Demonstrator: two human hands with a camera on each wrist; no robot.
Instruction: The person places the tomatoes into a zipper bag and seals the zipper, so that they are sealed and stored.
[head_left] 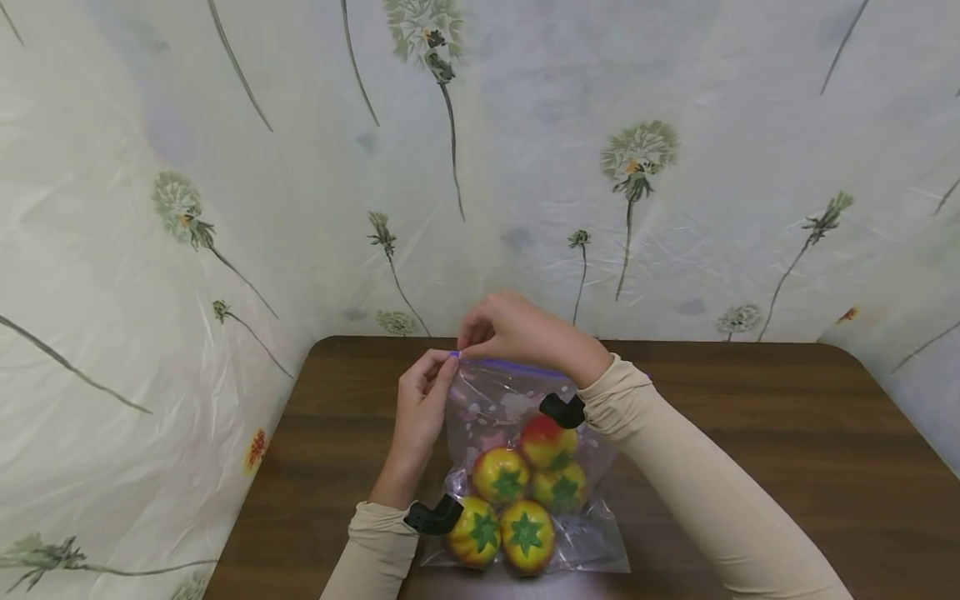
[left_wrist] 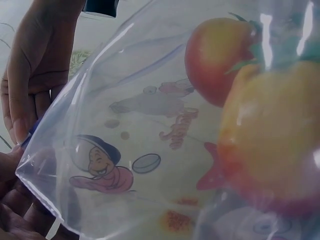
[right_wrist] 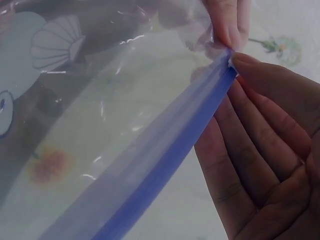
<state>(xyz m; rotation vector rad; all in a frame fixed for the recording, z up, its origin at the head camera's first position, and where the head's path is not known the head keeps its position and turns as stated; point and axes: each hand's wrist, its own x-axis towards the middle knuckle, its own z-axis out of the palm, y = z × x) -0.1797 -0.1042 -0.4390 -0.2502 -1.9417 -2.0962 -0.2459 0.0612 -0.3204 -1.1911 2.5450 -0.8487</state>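
Observation:
A clear zip bag point(head_left: 480, 400) with printed cartoon figures stands on the table, its blue zip strip point(right_wrist: 165, 175) along the top. Inside lie several yellow-and-red toy fruits with green leaf tops, among them a front one point(head_left: 527, 537) and a redder one point(left_wrist: 217, 60). My left hand point(head_left: 422, 402) pinches the bag's upper left corner between thumb and fingers. Right beside it, my right hand point(head_left: 517, 333) pinches the end of the zip strip at that same corner. In the right wrist view, the thumb of the right hand point(right_wrist: 260, 140) presses on the strip's end, next to the left fingertips.
The dark brown wooden table point(head_left: 750, 433) extends to both sides of the bag. Behind and to the left hangs a pale covering point(head_left: 517, 158) printed with dandelions. A black wrist mount point(head_left: 435, 517) sits on the left cuff, another point(head_left: 562, 411) on the right.

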